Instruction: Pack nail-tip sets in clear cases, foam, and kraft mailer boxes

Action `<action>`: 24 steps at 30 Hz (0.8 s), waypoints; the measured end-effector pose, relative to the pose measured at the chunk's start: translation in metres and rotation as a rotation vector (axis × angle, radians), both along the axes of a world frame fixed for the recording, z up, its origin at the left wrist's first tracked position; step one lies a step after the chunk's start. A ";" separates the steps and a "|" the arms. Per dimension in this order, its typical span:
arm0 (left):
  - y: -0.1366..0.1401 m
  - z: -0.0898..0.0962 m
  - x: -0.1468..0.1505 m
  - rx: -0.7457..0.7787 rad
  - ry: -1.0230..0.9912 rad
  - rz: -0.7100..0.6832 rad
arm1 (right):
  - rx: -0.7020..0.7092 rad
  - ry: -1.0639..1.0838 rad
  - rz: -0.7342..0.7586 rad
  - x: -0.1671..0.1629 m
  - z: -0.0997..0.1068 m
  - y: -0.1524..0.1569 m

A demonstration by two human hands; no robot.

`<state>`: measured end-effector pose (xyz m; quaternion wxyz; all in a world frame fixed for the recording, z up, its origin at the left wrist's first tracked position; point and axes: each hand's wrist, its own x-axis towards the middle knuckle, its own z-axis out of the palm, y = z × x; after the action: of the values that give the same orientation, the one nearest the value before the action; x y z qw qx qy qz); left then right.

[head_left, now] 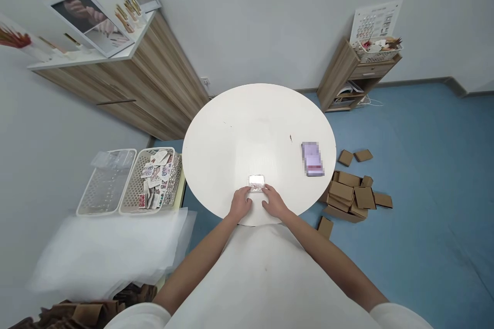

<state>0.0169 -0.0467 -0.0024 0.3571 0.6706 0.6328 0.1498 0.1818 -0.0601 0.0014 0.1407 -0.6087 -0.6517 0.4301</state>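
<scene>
A small, flat clear box [256, 183] lies on the white round table [216, 133], close to its front edge. Reddish bits show along its lower part; what they are is too small to tell. My left hand [241, 202] grips the box at its near left corner with the fingertips. At the near right corner, my right hand [274, 202] holds it the same way. Both hands rest low over the tabletop. Further right on the table is a purple item [312, 159], blurred out by pixelation.
Left of the table stand a white basket [129, 185] of printed packets and a clear bin [101, 190], with translucent sheets [111, 249] nearer me. Cardboard boxes [343, 195] are heaped on the floor at right. A wooden cabinet [154, 77] and small shelf unit [343, 72] stand behind.
</scene>
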 end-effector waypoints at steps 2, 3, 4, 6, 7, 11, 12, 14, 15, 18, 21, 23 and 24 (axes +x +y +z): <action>-0.001 0.001 -0.003 0.036 0.034 -0.042 | 0.030 -0.048 0.021 0.001 0.002 -0.001; -0.002 0.002 -0.005 0.048 0.045 -0.053 | 0.056 -0.075 0.030 0.002 0.003 -0.002; -0.003 0.003 -0.007 0.060 0.056 -0.062 | 0.085 -0.101 0.046 0.002 0.005 -0.002; -0.006 0.005 -0.014 0.078 0.075 -0.101 | 0.140 -0.158 0.118 0.003 0.008 -0.004; -0.007 0.006 -0.018 0.083 0.086 -0.135 | 0.156 -0.198 0.172 0.003 0.009 -0.005; -0.012 0.013 -0.033 0.069 0.149 -0.294 | 0.180 -0.409 0.349 0.000 0.008 -0.008; -0.013 0.014 -0.036 0.056 0.172 -0.323 | 0.195 -0.448 0.356 -0.002 0.007 -0.009; -0.014 0.018 -0.040 0.036 0.215 -0.369 | 0.229 -0.503 0.343 -0.007 0.004 -0.008; -0.014 0.020 -0.041 0.033 0.232 -0.390 | 0.239 -0.527 0.332 -0.009 0.003 -0.008; -0.012 0.023 -0.043 0.067 0.264 -0.450 | 0.238 -0.576 0.318 -0.014 0.003 -0.007; -0.009 0.022 -0.046 0.116 0.308 -0.482 | 0.234 -0.584 0.324 -0.015 0.007 -0.009; -0.008 0.020 -0.050 0.136 0.328 -0.492 | 0.227 -0.565 0.326 -0.013 0.011 -0.014; -0.008 0.018 -0.053 0.141 0.322 -0.491 | 0.217 -0.548 0.321 -0.012 0.013 -0.018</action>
<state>-0.0358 -0.0551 0.0156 0.2302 0.8418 0.4883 -0.0057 0.1697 -0.0784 0.0145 -0.0452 -0.5726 -0.7950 0.1952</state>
